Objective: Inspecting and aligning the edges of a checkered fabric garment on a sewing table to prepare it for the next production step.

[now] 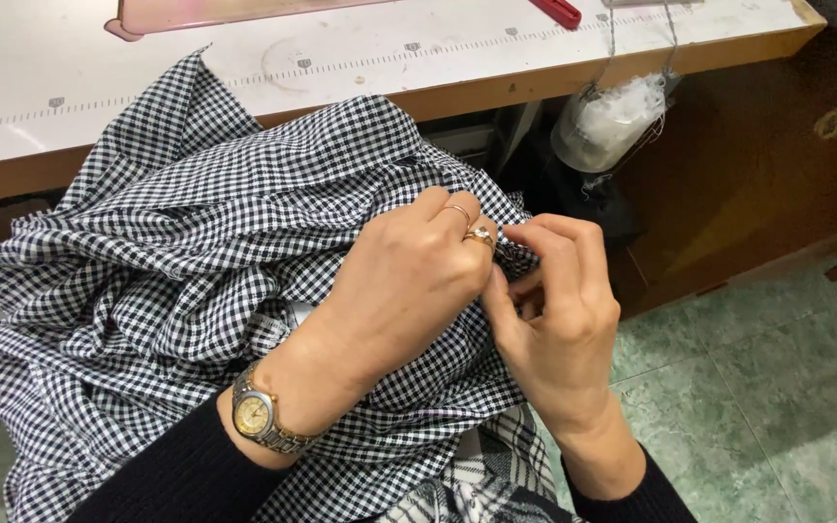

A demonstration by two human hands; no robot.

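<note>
The left hand (409, 291), with a metal-band wristwatch (262, 419) at the wrist and two rings (469, 223) on its fingers, lies curled on top of a black-and-white gingham cloth (176, 281); its fingers are closed, pinching a fold of the weave at their tips. The right hand (552, 324) sits just beside it, touching it, with fingers bent and closed on the same edge of the cloth, thumb and forefinger pressed together. The cloth is thin, soft and heavily rumpled, with a small regular check; it is bunched in the lap below both hands and its long axis runs from the pinched edge up and to the left of the fingers, where a corner rests on the worktop (360, 58). The worktop is flat, white and smooth, with a printed ruler scale and a brown wooden front edge. Beyond and to the right of the fingers, a translucent bag of white thread waste (607, 124) hangs from the worktop edge. A dark wooden panel (758, 184) stands further right, above a green mottled tile floor (777, 407).
</note>
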